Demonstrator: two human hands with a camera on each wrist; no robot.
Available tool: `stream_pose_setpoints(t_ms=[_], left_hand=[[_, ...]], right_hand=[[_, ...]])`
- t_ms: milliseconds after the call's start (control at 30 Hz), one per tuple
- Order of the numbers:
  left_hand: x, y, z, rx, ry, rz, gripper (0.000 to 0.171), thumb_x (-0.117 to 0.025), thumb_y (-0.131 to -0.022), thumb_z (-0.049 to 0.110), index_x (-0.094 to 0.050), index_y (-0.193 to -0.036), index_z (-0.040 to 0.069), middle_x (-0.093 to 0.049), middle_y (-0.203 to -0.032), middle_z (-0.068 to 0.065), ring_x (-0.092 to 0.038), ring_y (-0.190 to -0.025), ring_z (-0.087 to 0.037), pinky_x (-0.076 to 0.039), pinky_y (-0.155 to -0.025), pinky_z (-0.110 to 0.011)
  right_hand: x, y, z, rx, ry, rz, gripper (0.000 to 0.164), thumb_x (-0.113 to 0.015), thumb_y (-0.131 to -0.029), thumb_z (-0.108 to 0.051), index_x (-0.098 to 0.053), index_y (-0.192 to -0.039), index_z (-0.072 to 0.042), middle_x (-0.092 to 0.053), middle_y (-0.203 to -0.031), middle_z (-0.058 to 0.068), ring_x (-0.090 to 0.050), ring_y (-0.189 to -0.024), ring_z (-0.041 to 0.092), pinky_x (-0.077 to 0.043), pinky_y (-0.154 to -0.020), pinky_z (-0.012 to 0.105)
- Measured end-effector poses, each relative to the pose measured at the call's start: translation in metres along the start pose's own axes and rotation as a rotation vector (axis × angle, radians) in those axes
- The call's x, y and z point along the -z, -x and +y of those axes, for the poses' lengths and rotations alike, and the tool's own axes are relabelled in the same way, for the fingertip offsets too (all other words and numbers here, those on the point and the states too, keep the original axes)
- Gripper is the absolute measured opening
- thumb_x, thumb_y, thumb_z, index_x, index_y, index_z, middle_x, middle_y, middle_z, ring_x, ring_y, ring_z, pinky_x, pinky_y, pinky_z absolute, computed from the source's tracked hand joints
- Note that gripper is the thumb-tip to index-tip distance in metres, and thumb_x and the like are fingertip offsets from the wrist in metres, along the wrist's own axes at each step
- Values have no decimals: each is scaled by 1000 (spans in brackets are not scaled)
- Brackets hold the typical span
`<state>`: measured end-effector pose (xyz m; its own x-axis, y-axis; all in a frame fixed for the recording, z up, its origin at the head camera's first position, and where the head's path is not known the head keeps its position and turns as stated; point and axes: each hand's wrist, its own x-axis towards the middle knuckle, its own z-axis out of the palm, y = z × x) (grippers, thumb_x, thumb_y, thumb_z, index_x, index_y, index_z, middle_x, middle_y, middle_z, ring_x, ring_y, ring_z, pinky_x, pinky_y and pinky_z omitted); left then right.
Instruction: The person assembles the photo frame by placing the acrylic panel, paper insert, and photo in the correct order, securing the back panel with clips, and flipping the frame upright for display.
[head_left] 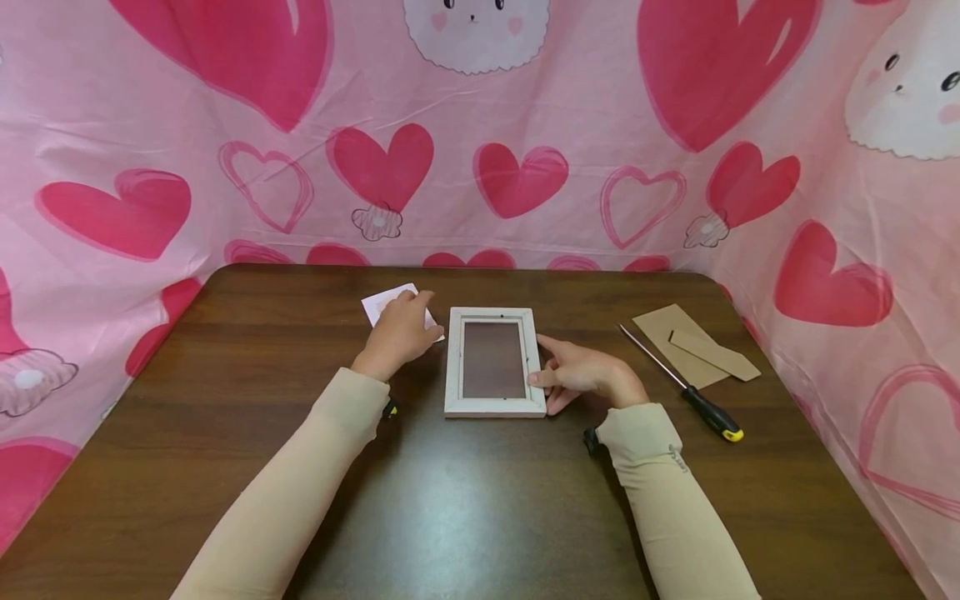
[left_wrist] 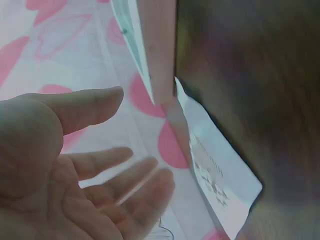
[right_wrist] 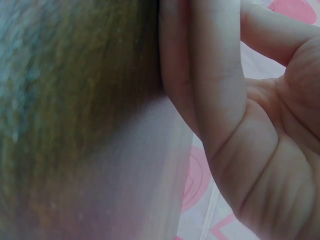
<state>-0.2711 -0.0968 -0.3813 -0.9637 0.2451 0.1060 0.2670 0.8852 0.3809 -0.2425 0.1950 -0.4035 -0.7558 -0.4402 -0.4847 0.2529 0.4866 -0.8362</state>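
A white picture frame [head_left: 495,407] lies flat on the table, a dark pane inside its border. My right hand [head_left: 581,371] grips the frame's right side, thumb on the top face and fingers along the outer edge. In the right wrist view, fingers [right_wrist: 217,75] lie low by the table and the frame is out of sight. Left of the frame, my left hand [head_left: 403,329] hovers over a white printed card [head_left: 378,302]. The left wrist view shows that hand [left_wrist: 85,165] with fingers apart and loosely bent, separate from the card [left_wrist: 220,175].
On the right lie a brown backing board [head_left: 667,321] and a narrower brown strip [head_left: 712,354] on top of it. Beside them is a screwdriver [head_left: 708,412] with a black and yellow handle. A pink heart-patterned cloth [head_left: 450,233] surrounds the wooden table [head_left: 465,508].
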Motion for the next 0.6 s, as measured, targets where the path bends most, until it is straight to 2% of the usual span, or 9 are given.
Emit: stream_pose_setpoints(t_ms=[200,433,600], left_hand=[[-2,-14,-2,142,-68,-39,63,-62,-89,32,-42,-136,-3,-43,-131,-28,-41,-114,-46,-37,-95,-56],[-15,-31,5,269,-168,15,69,-61,-89,41,-42,-128,-12,-43,-121,-29,-37,-112,-43,-39,-86,-54],[-20,-41,5,376,-279,-2,73,-60,-88,47,-43,-129,-11,-42,-121,-27,-36,-112,-40,-37,-88,-52]], right_hand=[[1,0,2,12,11,-12,89,-66,-90,-13,-5,-154,-21,-54,-94,23,-64,-66,33,-55,-63,43],[2,1,2,4,-1,0,89,-67,-89,-13,-7,-153,-22,-54,-95,24,-63,-67,34,-55,-63,44],[1,0,2,4,-13,-3,89,-68,-89,-13,-7,-153,-24,-55,-96,24,-63,-69,34,-55,-63,45]])
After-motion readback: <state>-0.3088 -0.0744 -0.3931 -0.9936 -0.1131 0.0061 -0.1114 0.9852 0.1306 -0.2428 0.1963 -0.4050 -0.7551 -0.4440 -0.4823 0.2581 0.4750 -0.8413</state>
